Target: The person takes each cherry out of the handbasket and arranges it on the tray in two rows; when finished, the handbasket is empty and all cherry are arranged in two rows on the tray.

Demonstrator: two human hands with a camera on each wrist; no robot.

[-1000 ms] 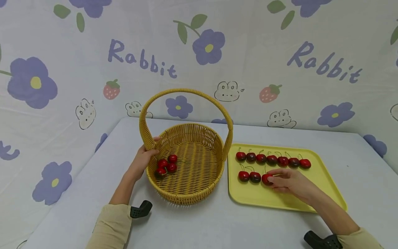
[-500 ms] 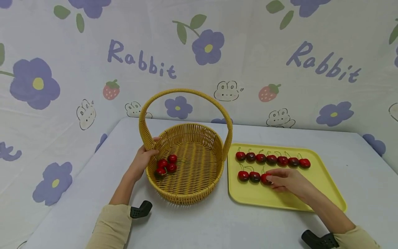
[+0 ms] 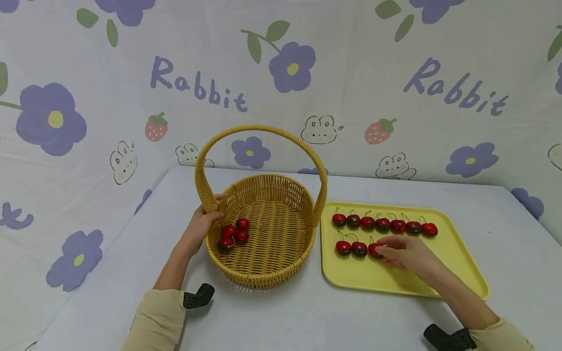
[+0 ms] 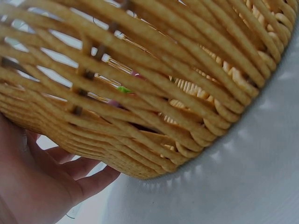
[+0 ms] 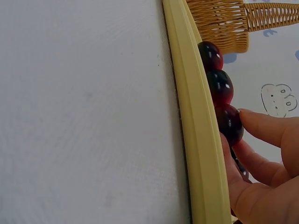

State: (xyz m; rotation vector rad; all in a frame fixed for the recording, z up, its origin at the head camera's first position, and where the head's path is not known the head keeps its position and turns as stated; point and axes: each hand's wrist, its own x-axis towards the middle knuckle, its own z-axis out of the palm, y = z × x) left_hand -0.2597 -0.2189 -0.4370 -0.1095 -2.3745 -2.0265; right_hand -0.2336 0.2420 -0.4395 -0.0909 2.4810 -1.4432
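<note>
My left hand (image 3: pixel 199 226) grips the left side of a yellow wicker basket (image 3: pixel 272 279) at the foot of its tall handle, thumb over the rim. In the left wrist view, fingers (image 4: pixel 96 182) curl against the woven wall. Several red cherries (image 3: pixel 241 237) lie together at the basket's left inside. On the right, my right hand (image 3: pixel 410 256) pinches a dark red cherry (image 5: pixel 229 122) between thumb and fingers, at the right end of the front row on a yellow tray (image 3: pixel 364 280). Two more cherries (image 3: pixel 351 249) sit left of it, side by side.
A back row of several stemmed cherries (image 3: pixel 383 224) runs along the tray's far side. The basket's arched handle (image 3: pixel 263 127) rises high above its rim. Behind the white table (image 3: pixel 281 321) hangs a patterned cloth (image 3: pixel 351 73).
Hardly anything moves. My right hand and the pinched cherry shift very slightly left, toward the two neighbouring cherries. My left hand keeps its grip on the basket.
</note>
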